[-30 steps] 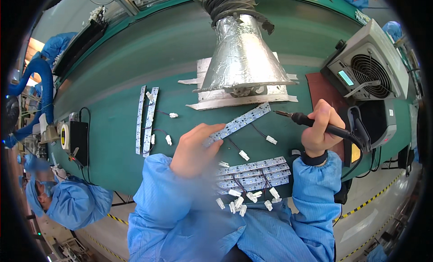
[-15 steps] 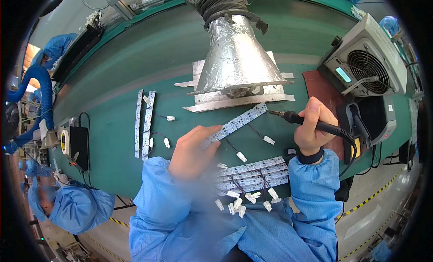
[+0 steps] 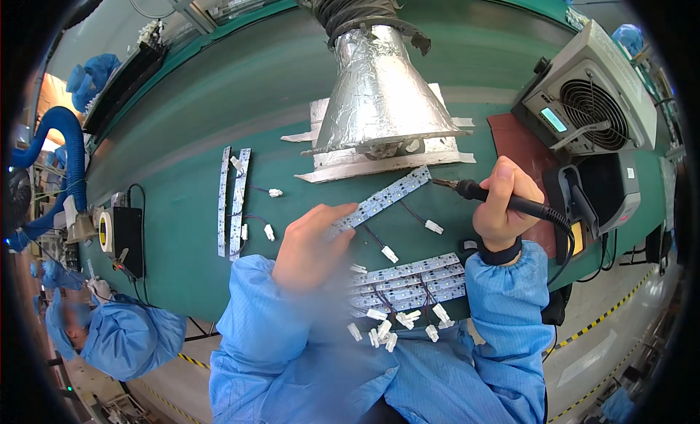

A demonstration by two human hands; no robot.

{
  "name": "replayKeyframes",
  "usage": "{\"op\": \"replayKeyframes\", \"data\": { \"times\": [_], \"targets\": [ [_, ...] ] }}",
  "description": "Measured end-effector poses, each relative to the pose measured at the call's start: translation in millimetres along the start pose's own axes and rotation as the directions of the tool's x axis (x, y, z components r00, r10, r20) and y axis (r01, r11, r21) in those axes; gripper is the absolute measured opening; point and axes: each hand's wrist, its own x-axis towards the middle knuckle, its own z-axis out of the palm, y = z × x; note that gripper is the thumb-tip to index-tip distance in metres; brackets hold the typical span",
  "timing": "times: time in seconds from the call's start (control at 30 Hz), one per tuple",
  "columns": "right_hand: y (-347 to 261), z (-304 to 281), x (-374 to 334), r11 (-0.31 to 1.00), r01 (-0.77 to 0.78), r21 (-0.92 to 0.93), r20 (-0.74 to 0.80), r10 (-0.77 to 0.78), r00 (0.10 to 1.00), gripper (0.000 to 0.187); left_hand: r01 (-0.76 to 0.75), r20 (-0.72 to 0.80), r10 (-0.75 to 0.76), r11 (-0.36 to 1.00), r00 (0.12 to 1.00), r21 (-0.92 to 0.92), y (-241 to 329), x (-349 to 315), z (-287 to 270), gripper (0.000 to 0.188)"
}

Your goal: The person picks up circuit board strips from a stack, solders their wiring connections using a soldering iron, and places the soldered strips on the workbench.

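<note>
My left hand (image 3: 312, 245) is closed on the lower left end of an LED strip board (image 3: 386, 199), which slants up to the right across the green bench. Two short leads with white connectors (image 3: 390, 254) trail from that board. In my right hand (image 3: 507, 205) is a soldering iron (image 3: 474, 191), gripped like a pen, its tip right beside the board's upper right end; I cannot tell whether they touch. Nearest my body lies a row of similar LED strips (image 3: 415, 282), their white connectors bunched at the bench edge. Two more strips (image 3: 238, 198) lie to the left.
A foil-covered fume hood (image 3: 386, 96) stands behind the board. At the right are a fan unit (image 3: 590, 96) and a dark soldering iron stand (image 3: 598, 194). A small black device (image 3: 124, 238) sits at the left, near a person in blue (image 3: 131, 333) and a blue hose (image 3: 73, 154).
Almost nothing differs. My right hand and the soldering iron have shifted very slightly left; my left hand and the board stay in place.
</note>
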Motion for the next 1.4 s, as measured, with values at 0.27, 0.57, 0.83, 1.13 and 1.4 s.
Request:
{"op": "replayKeyframes", "data": {
  "times": [0.27, 0.57, 0.83, 1.13, 1.4],
  "targets": [
    [-3.3, -1.0, 2.1, 0.999, 0.004, -0.039, 0.019, -0.004, 1.000, 0.038, 0.005, 0.000, -0.005, 1.000, 1.000, -0.007, -1.0, -0.4, 0.4, 0.036],
    [13.9, -16.7, 13.7, 0.990, -0.140, -0.030, -0.300, 0.125, 0.946, 0.041, -0.034, 0.001, 0.034, 0.999, 0.999, 0.019, -1.4, -2.9, -0.5, 0.037],
    [15.2, -18.8, 13.0, 0.988, -0.154, 0.003, -0.323, 0.147, 0.935, 0.040, -0.018, -0.110, 0.030, 0.994, 0.993, 0.111, 25.2, -36.4, -21.1, 0.034],
    [11.8, -19.9, 12.5, 0.978, -0.180, 0.101, -0.303, 0.203, 0.931, 0.039, 0.026, -0.319, 0.024, 0.988, 0.948, 0.152, 37.9, -101.0, -59.2, 0.038],
    [12.7, -19.9, 11.2, 0.977, -0.200, 0.078, -0.301, 0.214, 0.929, 0.039, -0.068, -0.205, 0.084, 0.994, 0.975, 0.082, 48.7, -111.1, -73.3, 0.040]
  ]
}}
